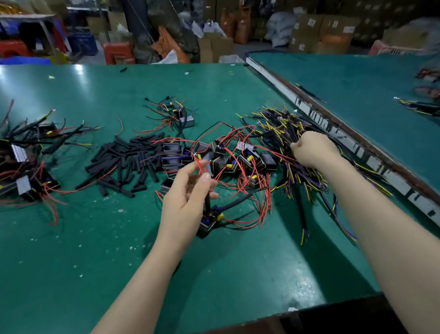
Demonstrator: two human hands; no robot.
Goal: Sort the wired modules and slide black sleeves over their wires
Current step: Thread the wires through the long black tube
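Pinching red wires [200, 168] of module [209, 220], left hand [187, 199]; right hand [311, 149] fingers gripping wire bundle [285, 131].

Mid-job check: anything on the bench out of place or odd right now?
One black sleeve lies alone near the green table's far edge, well away from the sleeve pile. White flecks dot the table surface by the left hand. Otherwise the wire heaps are tangled but nothing looks damaged or spilled.
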